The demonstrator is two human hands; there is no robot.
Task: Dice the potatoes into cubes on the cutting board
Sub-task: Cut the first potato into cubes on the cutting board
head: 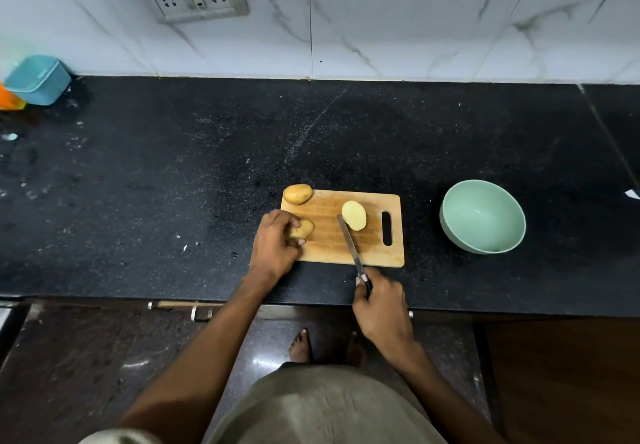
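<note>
One potato halved, no cubes yet. My left hand (275, 242) grips a brown-skinned half potato (302, 229) at the left edge of the wooden cutting board (375, 251). Right hand (381, 308) clenches the black-handled knife (350, 242). Pale cut half (354, 215) mid-board; whole brown potato (298, 194) at far-left corner. Dicing remains.

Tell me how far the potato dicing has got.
Done: one potato is halved; a half lies cut side up on the cutting board. In hand: the left hand grips the other half, the right hand holds the knife. Left: no cubes yet; a whole potato waits; the bowl looks empty.
</note>
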